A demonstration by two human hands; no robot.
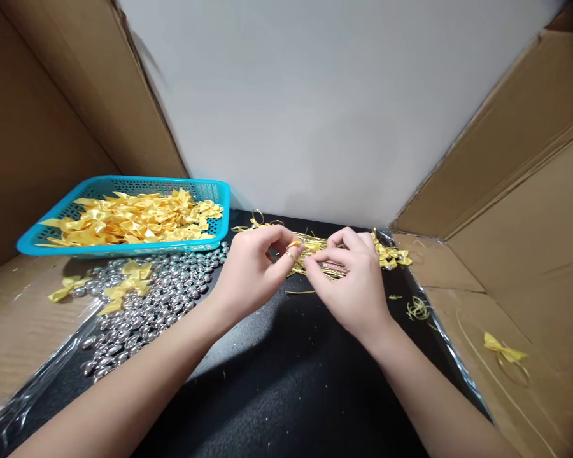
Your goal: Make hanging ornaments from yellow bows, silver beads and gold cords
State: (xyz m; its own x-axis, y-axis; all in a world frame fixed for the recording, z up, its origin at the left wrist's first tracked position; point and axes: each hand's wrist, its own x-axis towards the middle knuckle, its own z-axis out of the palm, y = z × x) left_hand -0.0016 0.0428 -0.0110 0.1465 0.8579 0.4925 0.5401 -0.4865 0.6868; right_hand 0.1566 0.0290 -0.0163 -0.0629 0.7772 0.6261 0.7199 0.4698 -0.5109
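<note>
My left hand (262, 270) is closed in a pinch on a thin gold cord (291, 254), which loops at the fingertips beside a bit of yellow ribbon. Just to its right, my right hand (356, 280) has thumb and forefinger brought together; what sits between them is too small to make out. Beneath and behind both hands lies a bundle of gold cords (296, 270), partly hidden by the fingers. Beyond the right hand, several yellow ribbon bows (391, 256) lie in a cluster at the black surface's far right.
A blue basket (222, 210) full of yellow bows (138, 216) stands at the back left. Silver beads (157, 305) spread in front of it, some bows on top. Tangled cord (417, 309) and a looped bow (503, 348) lie right. Cardboard walls (520, 184) flank the black surface (277, 394).
</note>
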